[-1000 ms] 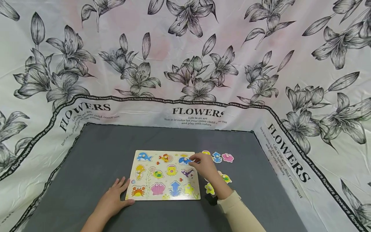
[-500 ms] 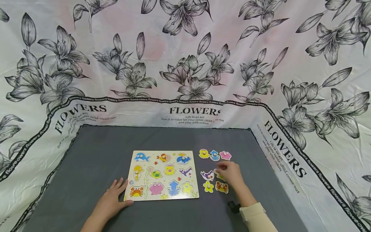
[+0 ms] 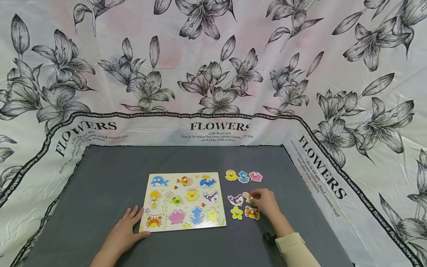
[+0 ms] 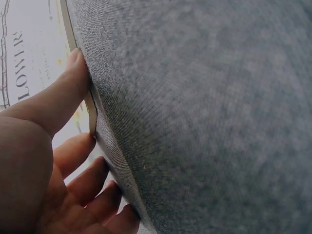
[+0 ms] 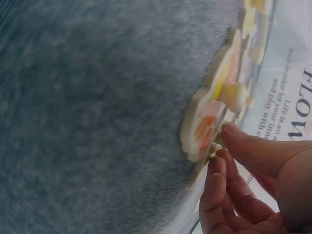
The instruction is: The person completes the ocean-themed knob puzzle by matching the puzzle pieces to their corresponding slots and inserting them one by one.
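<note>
Fingers of the left hand (image 3: 125,231) lie spread and flat on the dark grey felt mat (image 3: 110,174), the thumb touching the lower left corner of the one pale wooden puzzle board (image 3: 183,201); the left wrist view shows that thumb (image 4: 66,90) pressed against the board's edge. The board carries eleven printed sea-animal shapes in three rows, among them a blue whale, an orange crab and a pink shell.

To the right of the board lie seven loose pieces on the mat. Three sit in a far row: a yellow octopus piece (image 3: 231,175), a blue piece (image 3: 243,177) and a pink piece (image 3: 255,176). Four lie nearer: a purple-and-white dolphin piece (image 3: 235,200), a yellow starfish piece (image 3: 236,213), an orange crab piece (image 3: 251,213) and a small pale piece (image 3: 247,196), partly covered.

The right hand (image 3: 265,202) pinches the knob of that small pale piece, which rests on the mat just beside the dolphin piece; the right wrist view shows the fingertips (image 5: 229,134) closed on the knob.

One second ago the right hand was over the board's upper right area; half a second ago it had reached the loose pieces, where it remains. The left hand has kept its place at the board's corner.
</note>
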`<action>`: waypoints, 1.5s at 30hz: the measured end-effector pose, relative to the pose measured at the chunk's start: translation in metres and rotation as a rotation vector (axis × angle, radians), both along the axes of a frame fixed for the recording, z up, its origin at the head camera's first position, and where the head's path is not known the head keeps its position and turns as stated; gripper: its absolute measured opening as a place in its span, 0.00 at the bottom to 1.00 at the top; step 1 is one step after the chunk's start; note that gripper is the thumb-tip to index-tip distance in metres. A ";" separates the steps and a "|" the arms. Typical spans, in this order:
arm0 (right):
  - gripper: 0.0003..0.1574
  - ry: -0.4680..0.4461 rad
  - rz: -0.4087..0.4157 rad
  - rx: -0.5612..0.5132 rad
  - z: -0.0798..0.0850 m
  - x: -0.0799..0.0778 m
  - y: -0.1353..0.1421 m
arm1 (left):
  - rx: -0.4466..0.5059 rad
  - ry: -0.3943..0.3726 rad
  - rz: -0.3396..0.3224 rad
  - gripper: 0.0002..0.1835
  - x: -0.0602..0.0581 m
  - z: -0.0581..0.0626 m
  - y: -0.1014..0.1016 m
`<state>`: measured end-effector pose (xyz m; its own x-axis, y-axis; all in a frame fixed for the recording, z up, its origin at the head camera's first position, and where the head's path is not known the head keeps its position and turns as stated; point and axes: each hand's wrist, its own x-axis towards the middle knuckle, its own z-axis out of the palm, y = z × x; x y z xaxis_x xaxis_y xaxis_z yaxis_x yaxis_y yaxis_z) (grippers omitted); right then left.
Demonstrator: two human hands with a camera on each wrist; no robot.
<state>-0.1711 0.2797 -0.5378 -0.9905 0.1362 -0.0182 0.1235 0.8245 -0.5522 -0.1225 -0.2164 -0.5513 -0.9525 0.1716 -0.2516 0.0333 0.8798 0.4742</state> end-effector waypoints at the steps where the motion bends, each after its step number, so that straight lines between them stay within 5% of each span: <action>1: 0.07 -0.005 0.001 0.006 -0.001 -0.001 0.001 | -0.001 -0.003 0.000 0.58 0.000 0.000 0.000; 15: 0.03 0.077 0.042 0.024 0.023 -0.014 -0.017 | 0.028 -0.020 -0.006 0.58 -0.001 0.002 0.000; 32: 0.04 0.130 0.405 -0.021 0.041 -0.029 -0.135 | 0.013 0.001 -0.006 0.57 0.001 0.001 0.000; 45: 0.02 0.041 0.452 -0.132 0.036 -0.046 -0.202 | 0.040 0.013 -0.001 0.56 0.001 0.002 -0.007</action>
